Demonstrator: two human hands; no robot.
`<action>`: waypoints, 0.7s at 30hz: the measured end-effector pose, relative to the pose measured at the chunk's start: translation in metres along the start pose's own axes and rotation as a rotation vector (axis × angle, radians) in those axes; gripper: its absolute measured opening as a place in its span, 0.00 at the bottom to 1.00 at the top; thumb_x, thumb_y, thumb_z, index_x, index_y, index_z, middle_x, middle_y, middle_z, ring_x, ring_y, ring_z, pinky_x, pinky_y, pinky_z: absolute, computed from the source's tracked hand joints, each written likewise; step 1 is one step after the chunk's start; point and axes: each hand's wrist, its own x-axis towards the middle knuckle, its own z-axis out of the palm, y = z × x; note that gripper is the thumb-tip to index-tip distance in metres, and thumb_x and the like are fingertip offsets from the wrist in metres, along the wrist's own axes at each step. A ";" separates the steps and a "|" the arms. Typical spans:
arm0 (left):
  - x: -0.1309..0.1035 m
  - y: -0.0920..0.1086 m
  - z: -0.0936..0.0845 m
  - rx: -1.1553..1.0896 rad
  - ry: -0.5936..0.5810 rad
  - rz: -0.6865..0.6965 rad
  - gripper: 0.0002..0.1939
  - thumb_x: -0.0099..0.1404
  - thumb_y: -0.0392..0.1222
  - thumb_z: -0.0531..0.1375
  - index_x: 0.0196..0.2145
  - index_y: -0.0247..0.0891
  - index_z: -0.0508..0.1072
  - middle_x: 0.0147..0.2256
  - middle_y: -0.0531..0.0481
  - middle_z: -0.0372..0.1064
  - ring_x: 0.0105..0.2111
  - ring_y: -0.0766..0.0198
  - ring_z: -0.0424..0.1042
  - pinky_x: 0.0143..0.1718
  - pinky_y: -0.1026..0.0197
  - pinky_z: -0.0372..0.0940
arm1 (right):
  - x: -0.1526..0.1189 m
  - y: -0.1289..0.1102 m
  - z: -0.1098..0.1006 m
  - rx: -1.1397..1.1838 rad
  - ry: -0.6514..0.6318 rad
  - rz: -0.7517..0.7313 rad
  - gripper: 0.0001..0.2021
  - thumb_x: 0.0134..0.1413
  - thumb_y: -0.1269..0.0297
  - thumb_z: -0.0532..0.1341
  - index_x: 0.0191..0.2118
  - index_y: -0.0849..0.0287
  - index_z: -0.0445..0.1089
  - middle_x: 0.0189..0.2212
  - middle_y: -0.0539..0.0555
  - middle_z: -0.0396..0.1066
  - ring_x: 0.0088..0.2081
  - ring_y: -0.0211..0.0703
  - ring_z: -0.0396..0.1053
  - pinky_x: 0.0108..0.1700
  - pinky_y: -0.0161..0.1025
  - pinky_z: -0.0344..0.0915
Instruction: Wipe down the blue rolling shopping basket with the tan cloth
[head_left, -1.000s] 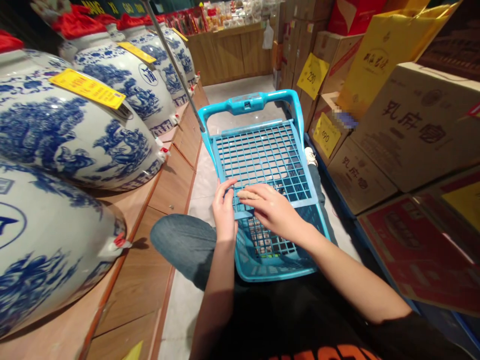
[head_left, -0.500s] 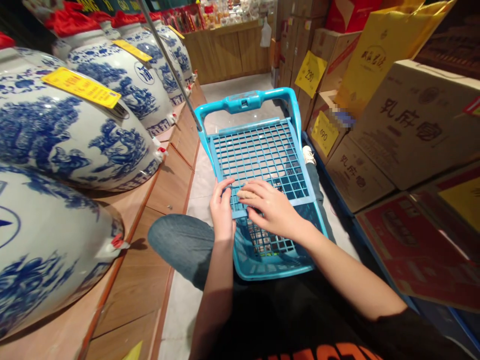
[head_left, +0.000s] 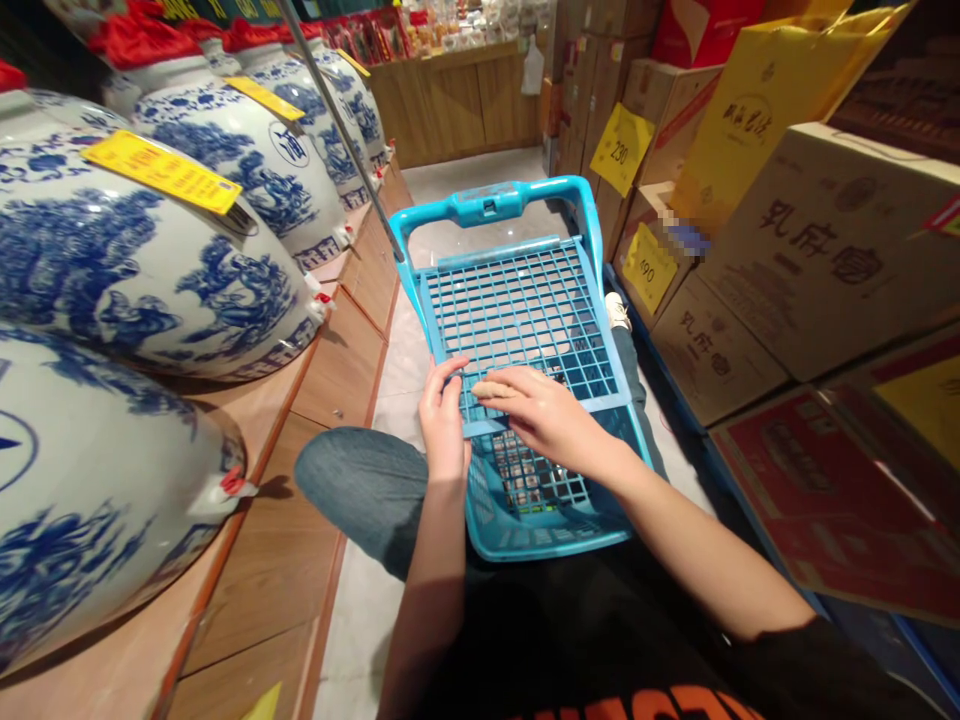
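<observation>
A blue plastic shopping basket cart (head_left: 555,550) stands between my legs, with a grid flap (head_left: 517,300) across its upper part. My left hand (head_left: 444,415) grips the flap's near left corner, fingers bent over its edge. In my right hand (head_left: 544,415) is a folded beige cloth (head_left: 491,390), pressed under the fingertips against the grid just right of my left hand. The right thumb is mostly hidden. Through the openings of the lower basket, some small dark and green patches show, too unclear to name.
Large blue-and-white porcelain jars (head_left: 225,250) with red covers line a wooden ledge (head_left: 292,400) at left. Cardboard boxes (head_left: 832,250) and a yellow bag (head_left: 739,110) are stacked at right. A metal pole (head_left: 345,130) slants up from the cart handle (head_left: 487,203). A wooden counter (head_left: 457,100) stands behind.
My right hand has shifted slightly with the cloth, and its thumb, which showed below the fingers, is now tucked out of sight. My left hand and the cart stay put.
</observation>
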 end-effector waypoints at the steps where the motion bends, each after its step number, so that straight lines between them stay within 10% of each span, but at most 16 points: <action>1: 0.000 0.000 0.000 -0.003 -0.001 0.000 0.11 0.69 0.42 0.58 0.43 0.40 0.80 0.48 0.47 0.78 0.54 0.55 0.74 0.61 0.54 0.67 | 0.000 -0.001 0.000 0.007 -0.012 -0.012 0.26 0.57 0.83 0.55 0.56 0.55 0.74 0.57 0.59 0.73 0.58 0.49 0.70 0.59 0.53 0.72; 8: -0.001 -0.002 0.003 0.013 0.008 -0.004 0.11 0.69 0.42 0.58 0.42 0.41 0.80 0.47 0.48 0.78 0.54 0.55 0.74 0.61 0.54 0.67 | -0.004 0.022 -0.016 -0.209 0.145 0.269 0.25 0.57 0.84 0.52 0.53 0.59 0.77 0.54 0.64 0.75 0.56 0.57 0.70 0.59 0.60 0.69; 15: -0.001 0.003 0.000 0.013 0.005 -0.006 0.11 0.69 0.43 0.59 0.43 0.40 0.81 0.48 0.48 0.78 0.53 0.55 0.74 0.61 0.55 0.67 | 0.001 -0.002 -0.009 0.033 -0.052 -0.010 0.24 0.56 0.85 0.56 0.53 0.58 0.77 0.54 0.60 0.75 0.55 0.50 0.71 0.55 0.51 0.73; 21: -0.001 0.002 0.001 0.013 0.014 -0.018 0.11 0.68 0.42 0.58 0.42 0.39 0.81 0.47 0.48 0.78 0.53 0.56 0.74 0.59 0.54 0.67 | -0.002 0.013 -0.017 -0.089 0.065 0.184 0.25 0.57 0.86 0.54 0.52 0.58 0.77 0.55 0.60 0.75 0.57 0.53 0.71 0.59 0.55 0.70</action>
